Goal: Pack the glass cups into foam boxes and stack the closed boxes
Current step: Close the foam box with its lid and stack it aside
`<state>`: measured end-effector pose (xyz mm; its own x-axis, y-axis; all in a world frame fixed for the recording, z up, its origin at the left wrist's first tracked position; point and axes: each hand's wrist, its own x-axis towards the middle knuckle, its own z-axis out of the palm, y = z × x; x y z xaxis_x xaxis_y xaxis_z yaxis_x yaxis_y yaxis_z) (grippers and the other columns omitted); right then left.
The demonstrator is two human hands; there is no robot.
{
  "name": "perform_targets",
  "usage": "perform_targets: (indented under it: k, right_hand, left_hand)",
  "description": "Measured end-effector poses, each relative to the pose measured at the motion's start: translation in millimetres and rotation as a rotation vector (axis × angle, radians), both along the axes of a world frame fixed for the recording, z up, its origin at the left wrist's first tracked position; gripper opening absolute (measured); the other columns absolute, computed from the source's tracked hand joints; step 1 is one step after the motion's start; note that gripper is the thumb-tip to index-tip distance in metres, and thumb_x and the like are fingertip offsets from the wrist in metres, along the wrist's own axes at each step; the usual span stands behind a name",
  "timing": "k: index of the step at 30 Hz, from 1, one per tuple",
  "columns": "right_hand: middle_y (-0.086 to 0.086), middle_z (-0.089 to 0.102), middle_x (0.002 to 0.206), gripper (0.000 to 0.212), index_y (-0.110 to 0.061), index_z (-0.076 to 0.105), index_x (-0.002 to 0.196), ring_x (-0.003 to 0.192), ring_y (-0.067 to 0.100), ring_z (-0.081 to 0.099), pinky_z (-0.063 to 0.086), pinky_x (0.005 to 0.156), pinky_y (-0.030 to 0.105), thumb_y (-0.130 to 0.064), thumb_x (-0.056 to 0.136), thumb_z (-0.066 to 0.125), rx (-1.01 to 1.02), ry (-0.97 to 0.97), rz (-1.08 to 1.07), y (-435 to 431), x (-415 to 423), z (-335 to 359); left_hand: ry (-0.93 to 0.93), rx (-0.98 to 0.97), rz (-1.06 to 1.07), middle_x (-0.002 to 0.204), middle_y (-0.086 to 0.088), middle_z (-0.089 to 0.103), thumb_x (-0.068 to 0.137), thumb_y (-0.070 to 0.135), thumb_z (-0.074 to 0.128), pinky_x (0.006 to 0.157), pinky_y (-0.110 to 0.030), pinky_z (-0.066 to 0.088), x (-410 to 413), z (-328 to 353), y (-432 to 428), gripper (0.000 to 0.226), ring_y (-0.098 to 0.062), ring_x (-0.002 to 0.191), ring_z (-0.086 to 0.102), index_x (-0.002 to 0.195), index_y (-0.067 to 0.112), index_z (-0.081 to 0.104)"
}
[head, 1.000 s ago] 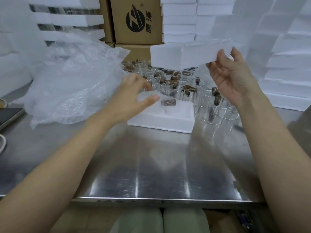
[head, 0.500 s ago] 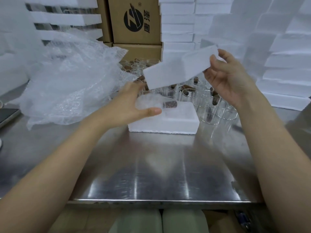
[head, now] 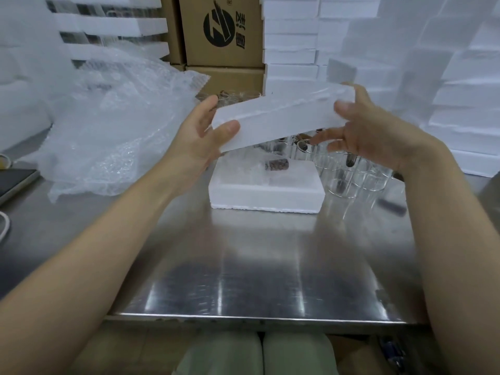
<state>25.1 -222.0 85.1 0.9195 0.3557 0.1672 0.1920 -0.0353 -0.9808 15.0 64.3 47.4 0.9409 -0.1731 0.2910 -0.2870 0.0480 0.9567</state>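
We are holding the lid in the air with both hands, above the base, which is standing on the table. The left hand is grasping the lid's left end, thumb on the near face and fingers behind. The right hand is grasping the right end, thumb in front and fingers curled underneath. A grip at each end is keeping the long foam piece under control.

The lid is tilting, left end lower, and is not yet touching the base. In the base a cup is lying on its side, apparently wrapped in clear padding, with a dark piece showing inside. We are judging the padding to be there to keep glass off foam.

We are judging the step in hand to be closing: level the lid, align its edges with the base, and press down evenly.

The loose cups are standing just right of the base, within reach for the next box. The bubble wrap is lying at the left. Foam boxes are standing in stacks at the right.
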Motion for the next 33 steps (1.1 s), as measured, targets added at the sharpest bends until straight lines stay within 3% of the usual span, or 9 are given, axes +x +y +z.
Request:
perform_targets:
  k: [3, 5, 7, 10, 12, 15, 18, 28, 33]
  right_hand:
    - [-0.008, 0.07, 0.111, 0.068, -0.046, 0.033, 0.129, 0.1, 0.017, 0.069, 0.056, 0.077, 0.026, -0.026, 0.08, 0.075, -0.174, 0.003, 0.091, -7.4, -0.9, -6.9]
    - [-0.012, 0.07, 0.106, 0.049, -0.04, 0.036, 0.128, 0.094, 0.006, 0.068, 0.057, 0.083, 0.029, -0.024, 0.091, 0.063, -0.185, -0.013, 0.031, -8.1, -4.0, -5.1]
    - [-0.016, 0.071, 0.105, 0.065, -0.037, 0.037, 0.125, 0.095, 0.003, 0.068, 0.056, 0.083, 0.024, -0.032, 0.075, 0.078, -0.189, 0.002, 0.038, -10.2, -6.8, -2.0]
    - [-0.019, 0.057, 0.131, 0.107, -0.046, 0.019, 0.144, 0.108, -0.005, 0.061, 0.05, 0.073, 0.008, -0.04, 0.062, 0.088, -0.375, 0.06, 0.102, -11.3, -12.0, -2.2]
    - [-0.022, 0.039, 0.144, 0.11, -0.054, 0.013, 0.145, 0.127, -0.004, 0.046, 0.045, 0.089, 0.014, -0.051, 0.061, 0.085, -0.467, 0.077, 0.116, -7.9, -11.0, -4.5]
    - [-0.02, 0.044, 0.144, 0.093, -0.05, 0.041, 0.133, 0.132, 0.0, 0.041, 0.034, 0.112, 0.032, -0.047, 0.054, 0.091, -0.543, 0.028, 0.133, -4.0, -10.9, -3.9]
    - [-0.03, 0.056, 0.129, 0.068, -0.053, 0.056, 0.119, 0.12, -0.006, 0.052, 0.04, 0.103, 0.027, -0.05, 0.058, 0.086, -0.617, -0.03, 0.174, 0.2, -13.3, -2.5]
    - [-0.047, 0.042, 0.122, 0.058, -0.053, 0.062, 0.117, 0.108, -0.035, 0.031, 0.025, 0.094, 0.008, -0.056, 0.06, 0.075, -0.759, -0.221, 0.102, 15.7, -14.0, -4.0]
    - [-0.032, 0.029, 0.149, 0.063, -0.057, 0.056, 0.123, 0.132, -0.012, 0.023, 0.016, 0.107, 0.023, -0.056, 0.062, 0.074, -0.785, -0.145, 0.128, 16.5, -16.4, -5.3]
  left_hand:
    - [-0.028, 0.112, -0.019, 0.141, 0.01, 0.049, 0.05, 0.061, 0.086, 0.106, -0.043, 0.044, 2.6, -1.0, 9.4, 0.12, -0.011, 0.128, 0.051, 0.148, 0.018, 0.032]
    - [-0.03, 0.127, -0.03, 0.146, 0.007, 0.046, 0.056, 0.052, 0.087, 0.109, -0.041, 0.04, 7.2, -0.9, 19.3, 0.115, -0.013, 0.132, 0.048, 0.149, 0.015, 0.031]
    - [-0.034, 0.166, -0.048, 0.143, 0.015, 0.047, 0.06, 0.045, 0.087, 0.105, -0.029, 0.043, 8.4, 0.3, 26.0, 0.109, -0.004, 0.131, 0.046, 0.15, 0.016, 0.032]
    - [-0.067, 0.289, -0.084, 0.132, 0.027, 0.048, 0.073, 0.029, 0.081, 0.096, -0.013, 0.044, 9.8, -1.6, 29.9, 0.091, 0.014, 0.122, 0.046, 0.149, 0.015, 0.033]
    - [-0.064, 0.343, -0.111, 0.137, 0.019, 0.049, 0.071, 0.026, 0.079, 0.095, -0.013, 0.045, 11.0, -3.7, 31.5, 0.091, 0.011, 0.122, 0.049, 0.149, 0.013, 0.034]
    - [-0.061, 0.394, -0.15, 0.142, 0.012, 0.05, 0.069, 0.026, 0.081, 0.101, -0.021, 0.045, 11.3, -6.3, 30.5, 0.09, 0.002, 0.126, 0.05, 0.148, 0.014, 0.037]
    - [-0.063, 0.4, -0.155, 0.145, 0.015, 0.045, 0.066, 0.031, 0.078, 0.107, -0.023, 0.04, 9.9, -6.0, 28.1, 0.093, 0.005, 0.129, 0.044, 0.149, 0.02, 0.035]
    - [-0.014, 0.55, -0.201, 0.133, 0.032, 0.048, 0.062, 0.031, 0.081, 0.086, -0.003, 0.043, 8.9, -5.1, 40.1, 0.083, 0.017, 0.115, 0.049, 0.138, 0.035, 0.048]
    - [0.004, 0.545, -0.208, 0.128, 0.036, 0.045, 0.063, 0.027, 0.08, 0.078, 0.004, 0.038, 10.1, -7.2, 39.9, 0.084, 0.029, 0.106, 0.045, 0.138, 0.033, 0.045]
